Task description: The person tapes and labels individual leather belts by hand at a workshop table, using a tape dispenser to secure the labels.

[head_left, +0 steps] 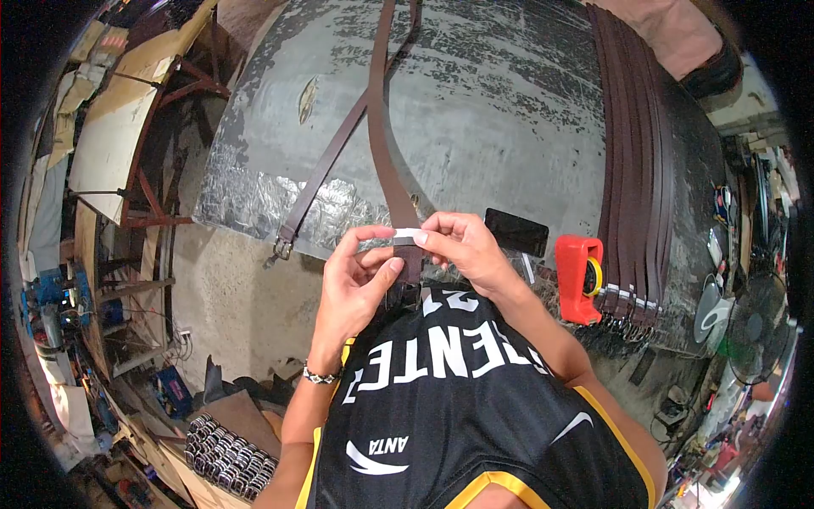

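Note:
A dark brown strap (383, 127) runs down the table to its near edge, where both hands are on it. My left hand (360, 267) pinches the strap's side, its thumb and fingers around a small white band (406, 232). From the right, my right hand (462, 246) presses thumb and finger on the same band. Another strap (326, 161) crosses under the first and ends in a metal buckle (282, 248) at the table's edge.
The worn grey table (492, 110) carries a black phone (515, 232), a red tape dispenser (578, 280) and a row of brown straps (632, 161) with buckles at the right. Many buckles (229, 454) lie at the lower left. A fan (755, 327) stands far right.

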`<move>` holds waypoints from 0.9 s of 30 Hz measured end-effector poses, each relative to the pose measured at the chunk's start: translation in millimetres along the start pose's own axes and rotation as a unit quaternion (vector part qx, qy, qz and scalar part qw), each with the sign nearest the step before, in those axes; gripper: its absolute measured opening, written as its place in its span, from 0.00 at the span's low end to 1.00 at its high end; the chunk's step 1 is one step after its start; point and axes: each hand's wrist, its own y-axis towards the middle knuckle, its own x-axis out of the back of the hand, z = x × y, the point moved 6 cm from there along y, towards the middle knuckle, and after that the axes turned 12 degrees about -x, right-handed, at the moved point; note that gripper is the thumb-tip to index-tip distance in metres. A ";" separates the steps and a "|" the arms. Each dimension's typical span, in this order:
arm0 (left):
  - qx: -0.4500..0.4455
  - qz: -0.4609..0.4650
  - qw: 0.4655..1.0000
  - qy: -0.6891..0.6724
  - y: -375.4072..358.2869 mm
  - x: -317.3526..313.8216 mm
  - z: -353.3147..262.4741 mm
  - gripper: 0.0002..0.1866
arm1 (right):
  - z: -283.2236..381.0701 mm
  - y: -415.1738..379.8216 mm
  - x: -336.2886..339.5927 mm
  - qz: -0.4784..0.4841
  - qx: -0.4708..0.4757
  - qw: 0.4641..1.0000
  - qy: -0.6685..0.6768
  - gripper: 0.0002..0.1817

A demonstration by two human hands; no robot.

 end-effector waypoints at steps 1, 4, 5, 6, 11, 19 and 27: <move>-0.002 -0.005 1.000 -0.009 0.0 0.1 0.8 0.21 | -0.6 0.1 0.3 0.000 -0.001 1.000 0.002 0.11; -0.005 0.005 1.000 -0.015 1.1 -0.9 0.1 0.21 | -2.0 0.4 2.0 -0.002 -0.003 1.000 0.004 0.11; -0.002 0.006 1.000 -0.011 1.3 -0.8 -0.5 0.21 | -2.5 0.3 2.2 -0.003 -0.004 1.000 0.003 0.11; 0.001 0.007 1.000 -0.007 1.6 -0.6 -1.5 0.21 | -1.5 -1.1 1.4 -0.013 -0.008 1.000 0.008 0.11; 0.002 0.001 1.000 -0.010 2.0 3.1 0.9 0.21 | 8.3 -8.3 -2.6 -0.064 0.038 0.997 0.006 0.12; -0.003 -0.014 1.000 -0.020 2.3 2.5 0.6 0.21 | 9.5 -7.0 -3.4 -0.051 0.076 0.996 -0.017 0.10; 0.008 -0.004 1.000 -0.020 2.6 3.9 2.9 0.21 | 7.2 -6.3 -2.0 -0.049 0.082 0.995 -0.023 0.10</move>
